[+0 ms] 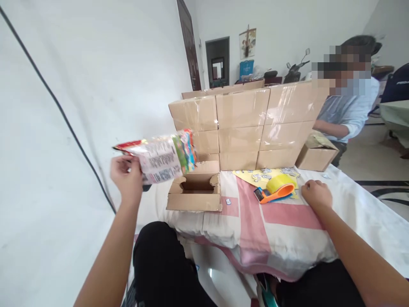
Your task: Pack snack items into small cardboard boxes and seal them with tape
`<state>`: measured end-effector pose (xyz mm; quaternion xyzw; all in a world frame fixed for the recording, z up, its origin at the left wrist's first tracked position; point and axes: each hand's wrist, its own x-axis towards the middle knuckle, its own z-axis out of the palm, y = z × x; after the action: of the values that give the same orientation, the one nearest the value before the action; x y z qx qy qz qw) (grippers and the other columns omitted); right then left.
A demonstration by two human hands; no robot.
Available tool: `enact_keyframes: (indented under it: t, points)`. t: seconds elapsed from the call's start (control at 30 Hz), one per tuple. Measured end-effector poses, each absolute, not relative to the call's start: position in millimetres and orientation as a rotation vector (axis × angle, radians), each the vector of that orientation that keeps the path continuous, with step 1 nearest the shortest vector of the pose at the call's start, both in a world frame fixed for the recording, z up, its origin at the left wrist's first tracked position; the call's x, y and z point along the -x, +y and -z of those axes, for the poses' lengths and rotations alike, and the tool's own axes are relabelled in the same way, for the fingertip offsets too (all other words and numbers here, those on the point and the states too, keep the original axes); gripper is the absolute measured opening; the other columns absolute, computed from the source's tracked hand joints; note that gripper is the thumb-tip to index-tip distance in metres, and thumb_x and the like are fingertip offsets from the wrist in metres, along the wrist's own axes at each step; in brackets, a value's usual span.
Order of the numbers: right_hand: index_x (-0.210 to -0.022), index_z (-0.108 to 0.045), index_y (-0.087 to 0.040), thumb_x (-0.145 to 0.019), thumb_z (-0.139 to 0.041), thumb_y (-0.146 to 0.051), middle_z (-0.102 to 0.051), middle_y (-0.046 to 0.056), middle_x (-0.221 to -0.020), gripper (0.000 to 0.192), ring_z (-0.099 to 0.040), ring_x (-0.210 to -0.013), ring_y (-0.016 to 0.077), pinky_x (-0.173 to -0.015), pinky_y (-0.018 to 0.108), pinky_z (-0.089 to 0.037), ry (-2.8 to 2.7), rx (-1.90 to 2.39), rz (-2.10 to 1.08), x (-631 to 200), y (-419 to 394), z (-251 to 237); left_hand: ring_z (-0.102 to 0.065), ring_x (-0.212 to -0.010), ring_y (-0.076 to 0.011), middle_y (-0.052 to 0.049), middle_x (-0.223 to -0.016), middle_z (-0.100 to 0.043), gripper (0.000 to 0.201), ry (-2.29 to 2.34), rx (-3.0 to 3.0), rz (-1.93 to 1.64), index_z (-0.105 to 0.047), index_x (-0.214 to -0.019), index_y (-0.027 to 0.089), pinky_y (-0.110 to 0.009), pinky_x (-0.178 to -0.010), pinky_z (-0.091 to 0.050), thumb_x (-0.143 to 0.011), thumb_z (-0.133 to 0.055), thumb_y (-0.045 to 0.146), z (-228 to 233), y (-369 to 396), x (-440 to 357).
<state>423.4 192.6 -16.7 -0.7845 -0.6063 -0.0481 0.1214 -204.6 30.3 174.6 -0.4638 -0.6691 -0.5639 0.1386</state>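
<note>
Pinched by one end in my left hand [127,175] is a printed snack-style packet [161,160], raised to the left of an open cardboard box [193,202]. The packet has a pale panel of small text and a colourful end. The box stands upright, its flaps apart and its inside dark. My right hand [317,194] rests on the cloth with the fingers curled; I cannot make out anything in it. Left of that hand lies an orange tape dispenser [277,194] with a yellow roll, on a yellow sheet of printed stickers [249,175].
Stacked taped cartons [241,138] form a wall behind the open box. A single carton [316,153] stands at the right, near another person [348,102]. A pink and white cloth [252,234] covers the table. The white wall [64,149] is close on my left.
</note>
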Motion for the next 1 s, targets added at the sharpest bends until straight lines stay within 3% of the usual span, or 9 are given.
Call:
enact_keyframes:
  t: [0.13,0.4,0.63,0.77,0.9,1.0]
  points:
    - [-0.106,-0.07,-0.011,-0.096,-0.038,-0.027,-0.065,0.021,-0.115,0.037,-0.054,-0.111,0.0334,-0.083,0.039,-0.041,-1.761,2.254,0.12,-423,192,15,-0.057,-0.066,-0.0142,0.0,-0.077,-0.057,0.015,-1.916,1.506,1.691,-0.045,-0.091,0.022,-0.027,-0.061,-0.047,-0.09,-0.048,0.037,-136,40,168]
    - [-0.096,-0.07,-0.013,-0.092,-0.041,-0.027,-0.067,0.021,-0.108,0.032,-0.058,-0.107,0.0363,-0.08,0.042,-0.044,-1.707,2.176,0.116,-429,198,21,-0.059,-0.061,-0.0194,0.002,-0.065,-0.061,0.016,-2.112,2.016,1.349,-0.049,-0.073,0.024,-0.029,-0.06,-0.041,-0.075,-0.064,0.019,-99,75,139]
    - [-0.095,-0.068,-0.016,-0.084,-0.046,-0.032,-0.065,0.021,-0.107,0.029,-0.063,-0.101,0.036,-0.083,0.046,-0.051,-1.559,1.998,0.128,-439,204,31,-0.066,-0.085,-0.0282,-0.006,-0.089,-0.067,0.013,-2.283,1.627,1.407,-0.045,-0.089,0.025,-0.034,-0.07,-0.043,-0.084,-0.057,0.028,-101,64,150]
    - [-0.1,-0.064,-0.018,-0.084,-0.044,-0.032,-0.061,0.022,-0.111,0.029,-0.062,-0.104,0.0355,-0.092,0.05,-0.051,-1.459,1.782,0.207,-433,201,20,-0.068,-0.085,-0.0311,-0.01,-0.094,-0.069,0.031,-2.362,1.444,1.498,-0.043,-0.104,0.022,-0.036,-0.07,-0.047,-0.081,-0.062,0.028,-95,59,157]
    - [-0.103,-0.062,-0.021,-0.086,-0.047,-0.032,-0.06,0.02,-0.112,0.026,-0.055,-0.118,0.0351,-0.103,0.051,-0.046,-1.429,1.483,0.309,-397,189,-21,-0.07,-0.093,-0.0323,-0.015,-0.103,-0.07,0.056,-2.398,1.345,1.632,-0.034,-0.126,0.016,-0.039,-0.076,-0.051,-0.08,-0.064,0.025,-87,64,168]
    - [-0.107,-0.062,-0.021,-0.09,-0.05,-0.036,-0.064,0.013,-0.108,0.025,-0.062,-0.107,0.0301,-0.095,0.049,-0.052,-1.543,1.17,0.238,-331,159,-63,-0.071,-0.101,-0.0296,-0.016,-0.11,-0.071,0.069,-2.468,1.387,1.763,-0.028,-0.136,0.016,-0.038,-0.081,-0.054,-0.08,-0.066,0.026,-78,69,173]
